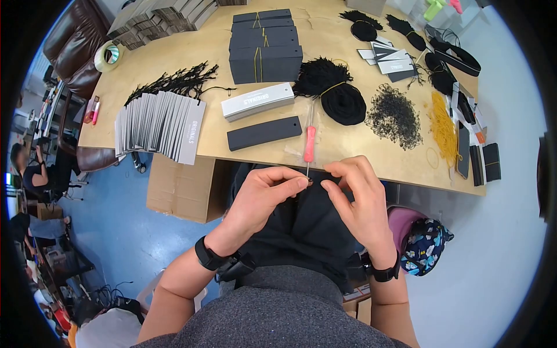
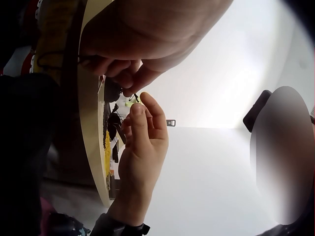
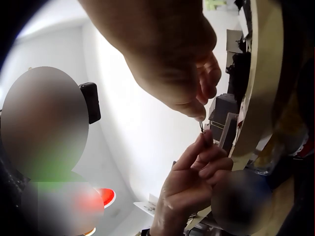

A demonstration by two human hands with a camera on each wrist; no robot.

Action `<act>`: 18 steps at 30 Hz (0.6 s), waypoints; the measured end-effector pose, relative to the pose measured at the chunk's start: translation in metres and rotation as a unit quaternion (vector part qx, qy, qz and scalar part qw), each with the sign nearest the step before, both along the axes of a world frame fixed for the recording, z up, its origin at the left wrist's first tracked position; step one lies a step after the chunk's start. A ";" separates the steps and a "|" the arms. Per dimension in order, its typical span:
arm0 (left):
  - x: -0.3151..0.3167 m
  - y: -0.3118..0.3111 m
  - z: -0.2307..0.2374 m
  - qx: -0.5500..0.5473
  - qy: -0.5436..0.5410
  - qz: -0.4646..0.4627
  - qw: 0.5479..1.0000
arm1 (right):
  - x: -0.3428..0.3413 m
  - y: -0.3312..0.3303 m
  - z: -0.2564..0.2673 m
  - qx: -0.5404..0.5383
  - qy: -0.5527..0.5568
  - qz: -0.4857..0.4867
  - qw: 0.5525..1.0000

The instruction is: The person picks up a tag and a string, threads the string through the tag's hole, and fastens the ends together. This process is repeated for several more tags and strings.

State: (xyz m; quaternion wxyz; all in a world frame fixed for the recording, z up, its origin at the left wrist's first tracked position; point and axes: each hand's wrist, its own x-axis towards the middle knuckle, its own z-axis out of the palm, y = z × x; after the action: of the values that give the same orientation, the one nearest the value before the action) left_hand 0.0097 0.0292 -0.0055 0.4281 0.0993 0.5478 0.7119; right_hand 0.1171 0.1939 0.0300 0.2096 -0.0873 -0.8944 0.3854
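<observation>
My left hand (image 1: 264,194) pinches a small black piece (image 1: 310,181) between thumb and forefinger, just off the table's front edge. A thin dark loop (image 3: 201,126) stands up from those fingertips in the right wrist view. My right hand (image 1: 362,203) is close by on the right, its thumb and forefinger apart and bent towards the piece; whether it touches the loop I cannot tell. A tool with a red handle (image 1: 310,144) lies at the table's edge, its metal shaft pointing down to the left fingertips.
On the table (image 1: 255,168) are fanned grey tags (image 1: 156,124), a white tag stack (image 1: 258,101), a dark tag stack (image 1: 264,133), banded dark stacks (image 1: 266,65), bundled black cords (image 1: 342,103), small black loops (image 1: 395,116) and yellow bands (image 1: 444,130). A cardboard box (image 1: 180,188) stands below.
</observation>
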 end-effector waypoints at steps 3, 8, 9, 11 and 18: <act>0.000 0.000 0.000 0.006 -0.001 -0.003 1.000 | -0.004 0.003 0.002 0.100 0.034 0.036 0.994; 0.000 -0.001 -0.002 0.019 0.003 0.007 1.000 | -0.007 0.005 -0.005 0.125 0.044 0.072 0.989; 0.001 -0.001 -0.002 0.021 0.003 0.008 1.000 | -0.007 0.004 -0.004 0.124 0.041 0.081 0.988; 0.000 -0.003 -0.003 0.023 0.004 0.007 1.000 | -0.008 0.003 -0.004 0.126 0.047 0.084 0.987; 0.001 -0.015 -0.005 0.071 -0.132 -0.024 0.988 | -0.013 0.004 -0.009 0.145 0.075 0.013 0.987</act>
State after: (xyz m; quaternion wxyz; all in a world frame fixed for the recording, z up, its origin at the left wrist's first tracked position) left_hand 0.0110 0.0146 -0.0108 0.5056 0.0482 0.4320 0.7453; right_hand 0.1039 0.1974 0.0212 0.2819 -0.0155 -0.9234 0.2599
